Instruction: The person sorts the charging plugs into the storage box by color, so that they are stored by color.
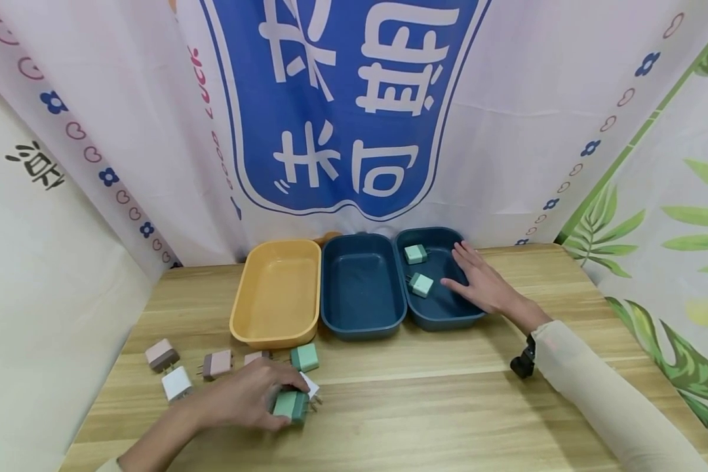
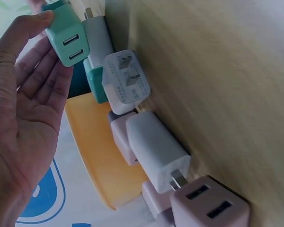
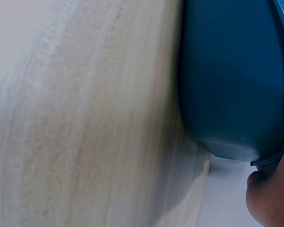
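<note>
My left hand (image 1: pixel 242 395) pinches a green charger (image 1: pixel 290 406) between thumb and fingers, low over the table's near left part; in the left wrist view the thumb of my left hand (image 2: pixel 33 90) presses the green charger (image 2: pixel 68 35), its two USB slots showing. A white charger (image 1: pixel 310 387) lies right behind it, partly hidden, and another green charger (image 1: pixel 305 357) is beyond. My right hand (image 1: pixel 482 282), fingers spread and fairly straight, is over the right side of the right blue bin (image 1: pixel 445 322), which holds two green chargers (image 1: pixel 415 254). Part of my right hand (image 3: pixel 272 194) shows beside the bin's rim.
A yellow bin (image 1: pixel 276 295) and a middle blue bin (image 1: pixel 362 285) stand left of the right one. Several pink chargers (image 1: pixel 217 364) and a white charger (image 1: pixel 177 383) lie at the left of the wooden table (image 1: pixel 401 406). A printed curtain hangs behind.
</note>
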Demonstrator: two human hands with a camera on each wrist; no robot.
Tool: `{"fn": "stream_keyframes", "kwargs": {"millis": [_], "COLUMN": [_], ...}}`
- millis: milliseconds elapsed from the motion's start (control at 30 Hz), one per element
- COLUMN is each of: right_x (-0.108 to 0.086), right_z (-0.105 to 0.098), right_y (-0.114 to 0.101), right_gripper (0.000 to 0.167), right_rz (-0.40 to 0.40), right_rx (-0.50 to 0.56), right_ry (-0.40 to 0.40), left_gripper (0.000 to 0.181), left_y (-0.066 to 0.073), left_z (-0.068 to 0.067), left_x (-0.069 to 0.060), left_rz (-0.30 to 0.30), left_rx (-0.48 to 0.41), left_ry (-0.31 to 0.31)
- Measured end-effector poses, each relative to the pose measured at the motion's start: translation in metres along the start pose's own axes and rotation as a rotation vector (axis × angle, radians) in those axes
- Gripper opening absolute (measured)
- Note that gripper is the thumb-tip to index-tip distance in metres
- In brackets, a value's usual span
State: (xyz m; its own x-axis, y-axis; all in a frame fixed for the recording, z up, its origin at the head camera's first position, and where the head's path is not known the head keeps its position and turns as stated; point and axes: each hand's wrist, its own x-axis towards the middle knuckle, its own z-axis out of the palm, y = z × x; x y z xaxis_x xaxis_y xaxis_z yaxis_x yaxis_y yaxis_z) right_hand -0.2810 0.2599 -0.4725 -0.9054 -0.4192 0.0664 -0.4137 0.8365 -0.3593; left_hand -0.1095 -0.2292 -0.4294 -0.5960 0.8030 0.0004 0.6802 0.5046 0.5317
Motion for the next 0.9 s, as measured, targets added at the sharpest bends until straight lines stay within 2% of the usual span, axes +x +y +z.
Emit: {"fn": "stream_keyframes", "kwargs": {"millis": [133,433,667,900], "right_x": [0.000,0.000,0.001,0.000], "right_z": [0.000,0.000,0.000,-0.001], "right_y": [0.000,0.000,0.000,-0.001], "right_gripper": [0.090,0.090,0.091,0.090], "right_rz": [-0.003,-0.005,0.000,0.001], "right_rx": [0.000,0.009,-0.007,-0.002], "right_ry": [0.003,0.003,0.000,0.001], "left_gripper": [0.038,0.038,0.039,0.040], "left_y": [0.003,0.008,0.007,0.009], "left_z": [-0.002,-0.009,-0.011,-0.015], "left_x": [0.006,0.022,0.034,0.044], "left_rz": [-0.008,-0.019,0.025,0.024], "left_rx": [-0.001,-0.088,-0.093,-0.092], "left_ry": [0.009,0.005,0.048,0.095]}}
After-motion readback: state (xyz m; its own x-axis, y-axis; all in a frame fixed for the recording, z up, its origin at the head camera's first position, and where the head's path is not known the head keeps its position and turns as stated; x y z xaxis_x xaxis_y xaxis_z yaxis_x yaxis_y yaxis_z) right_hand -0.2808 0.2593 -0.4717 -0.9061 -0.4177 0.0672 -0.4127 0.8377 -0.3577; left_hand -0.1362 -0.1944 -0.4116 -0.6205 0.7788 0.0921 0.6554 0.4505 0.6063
